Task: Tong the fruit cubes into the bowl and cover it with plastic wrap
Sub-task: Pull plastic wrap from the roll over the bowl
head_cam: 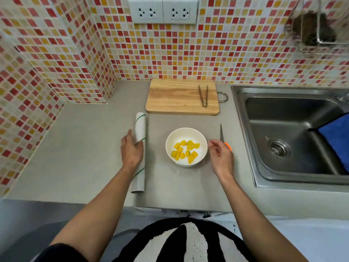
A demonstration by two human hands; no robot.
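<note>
Yellow fruit cubes [186, 150] already sit in the white bowl [203, 142], which stands on the grey counter [85, 148] between the person's two hands. The cutting board [175, 97] behind it is bare of fruit, and the tongs [203, 95] lie on its right end, so the tonging looks finished and the covering is what remains.

The roll of plastic wrap [140, 127] lies just left of the bowl, its long axis running away from the person, roughly parallel to the counter's left-right edge turned a quarter. The left hand [131, 150] rests on top of the roll near its middle, fingers curled over it, pinning it rather than lifting it. A clear sheet seems to be drawn out rightward from the roll over the bowl, though the film is too faint to be sure.

The right hand [221, 157] hovers just right of the bowl, fingers loosely bent, next to the orange-handled scissors [222, 138]; whether it pinches the film's edge or holds nothing I cannot tell. Since the roll's axis runs front to back, any pull has to go sideways across the bowl, toward the right hand, which is the nearer one to the scissors.
</note>
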